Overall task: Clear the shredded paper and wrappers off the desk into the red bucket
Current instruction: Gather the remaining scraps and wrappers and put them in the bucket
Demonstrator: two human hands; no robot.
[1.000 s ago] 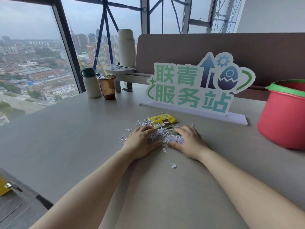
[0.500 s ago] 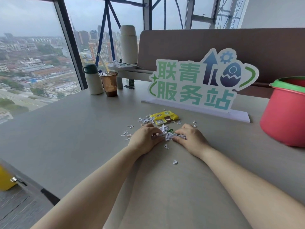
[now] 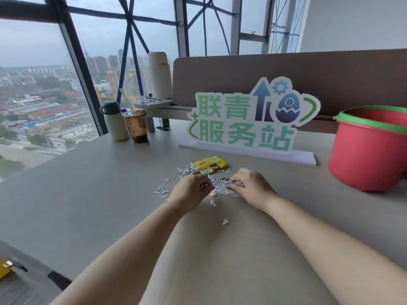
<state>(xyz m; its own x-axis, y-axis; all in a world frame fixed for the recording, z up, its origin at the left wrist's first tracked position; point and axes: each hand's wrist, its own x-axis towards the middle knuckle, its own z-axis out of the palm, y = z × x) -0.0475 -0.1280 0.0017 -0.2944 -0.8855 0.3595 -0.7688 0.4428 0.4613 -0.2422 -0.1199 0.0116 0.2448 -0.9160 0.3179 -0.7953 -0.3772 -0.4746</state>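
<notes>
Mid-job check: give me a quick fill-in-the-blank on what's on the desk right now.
The left hand and right hand are gathering shredded ___ between them. The wrapper lying just beyond the hands is ___. The red bucket has a ___ rim. It stands to the ___ of the sign.
Missing words: paper; yellow; green; right.
</notes>
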